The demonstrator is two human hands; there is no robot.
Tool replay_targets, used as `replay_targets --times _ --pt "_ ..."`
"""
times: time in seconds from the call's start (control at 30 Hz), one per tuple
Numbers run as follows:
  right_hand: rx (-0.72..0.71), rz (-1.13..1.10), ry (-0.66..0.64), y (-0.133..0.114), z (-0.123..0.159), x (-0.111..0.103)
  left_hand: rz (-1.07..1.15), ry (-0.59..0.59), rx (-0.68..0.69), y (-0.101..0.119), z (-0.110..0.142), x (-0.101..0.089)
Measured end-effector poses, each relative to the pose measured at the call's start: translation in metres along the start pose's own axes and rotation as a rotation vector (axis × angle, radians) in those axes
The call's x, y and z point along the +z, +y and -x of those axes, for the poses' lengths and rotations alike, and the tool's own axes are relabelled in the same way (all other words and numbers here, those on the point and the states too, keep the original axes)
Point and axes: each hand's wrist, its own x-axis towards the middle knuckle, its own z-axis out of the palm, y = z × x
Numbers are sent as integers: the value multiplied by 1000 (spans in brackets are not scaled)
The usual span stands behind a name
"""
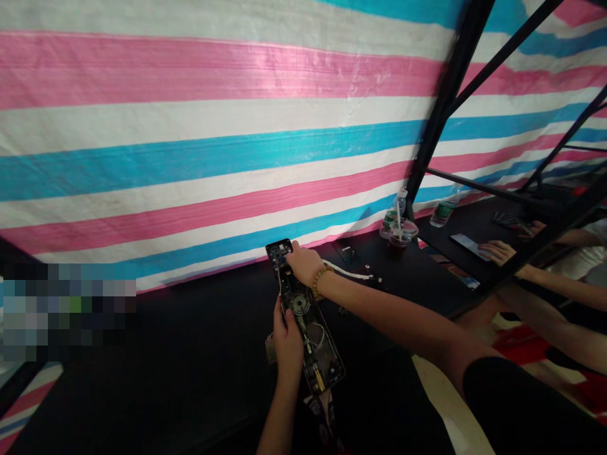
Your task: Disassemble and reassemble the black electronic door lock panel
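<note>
Left hand [288,341], fingers gripping the side of an opened device [300,306] over the worktop [190,354]; right hand [306,265] at its upper end, finger closure indiscernible.

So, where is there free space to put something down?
A wide, dim patch of table looks bare left of the left hand, up to the striped sheet. A smaller one lies before the cup. Right of the opened device is crowded: white cable, small parts, then cup and bottle.
</note>
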Motion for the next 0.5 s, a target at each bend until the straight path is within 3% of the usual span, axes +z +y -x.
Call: replay_targets --times 0.27,0.37,0.5 --pt "-105 22 117 8 8 1 -5 -7 0 1 3 0" --pt "9 -48 211 21 2 -10 37 6 -5 1 3 0" --pt "229 -214 133 56 -12 -14 65 20 -72 3 7 -5"
